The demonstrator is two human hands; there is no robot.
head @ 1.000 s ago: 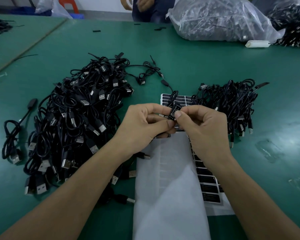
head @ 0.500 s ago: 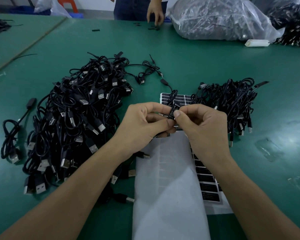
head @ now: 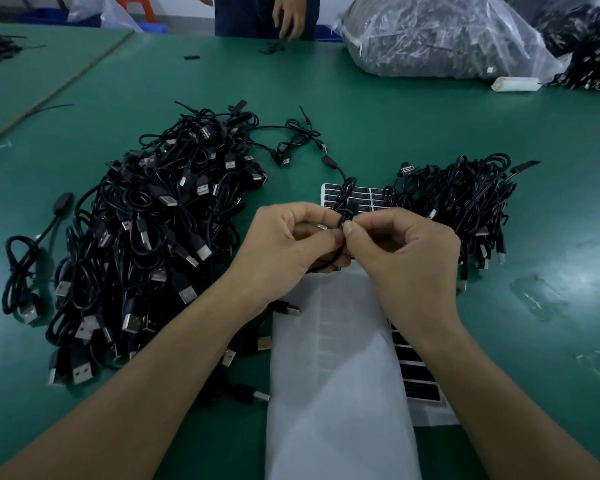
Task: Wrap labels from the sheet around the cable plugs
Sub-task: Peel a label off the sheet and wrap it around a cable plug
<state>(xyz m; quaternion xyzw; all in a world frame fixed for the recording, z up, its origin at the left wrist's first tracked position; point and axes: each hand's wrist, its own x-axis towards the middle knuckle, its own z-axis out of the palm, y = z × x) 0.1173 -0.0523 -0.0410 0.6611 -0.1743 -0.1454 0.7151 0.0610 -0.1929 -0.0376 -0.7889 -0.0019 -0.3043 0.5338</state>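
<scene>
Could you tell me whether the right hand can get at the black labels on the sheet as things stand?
Probably yes, once free: the right hand pinches the plug together with the left hand, but the labels lie uncovered close beside its forearm.

Black plug (head: 348, 211) over label sheet (head: 417, 375)

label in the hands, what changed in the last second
The label's free end, earlier sticking up between the fingers, is now pressed down around the plug. Left hand and right hand keep pinching it in place; cable piles and label sheet unmoved.
</scene>
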